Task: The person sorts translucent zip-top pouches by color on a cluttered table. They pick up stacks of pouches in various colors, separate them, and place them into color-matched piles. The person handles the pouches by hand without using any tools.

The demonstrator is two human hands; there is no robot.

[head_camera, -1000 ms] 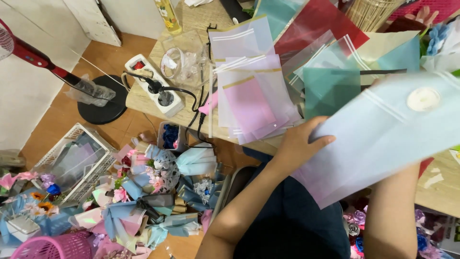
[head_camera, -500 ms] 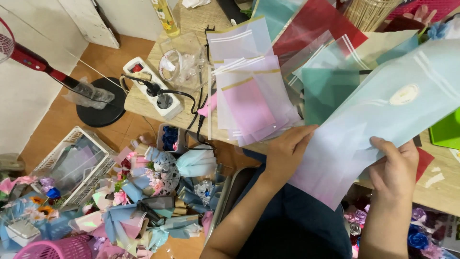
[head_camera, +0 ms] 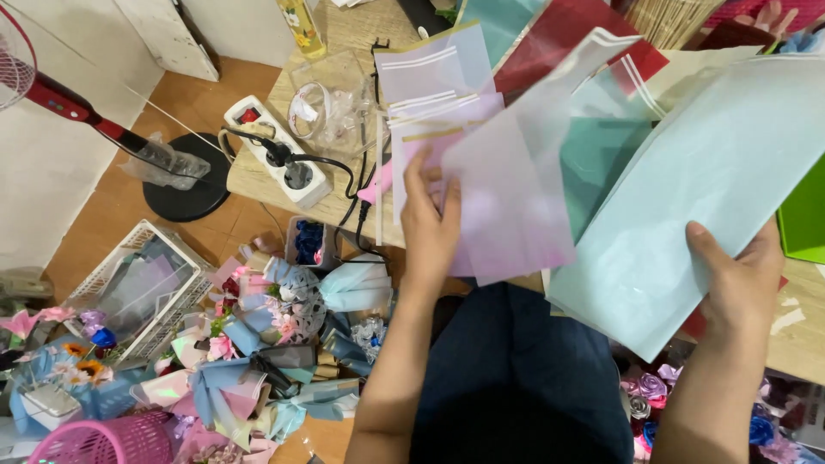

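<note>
Pale blue wrapping sheet is in your right hand, the fingers pinched on its lower right edge with the thumb lying across the front, so the sheet hangs tilted over the front edge of the wooden counter and above your lap. Your left hand rests on a translucent lilac sheet, fingers spread flat and loose on its left edge, pressing rather than gripping; that sheet overlaps the blue one's left side. Under and behind both lie more frosted sheets with white stripes, a teal sheet and a dark red sheet, fanned over the counter. To the left on the counter sit a white power strip with a black plug in it and a clear plastic box. A bright green sheet shows at the right edge. On the floor to your left lie paper flower bouquets, a white wire basket, a pink basket and the black base of a red-stemmed fan.
</note>
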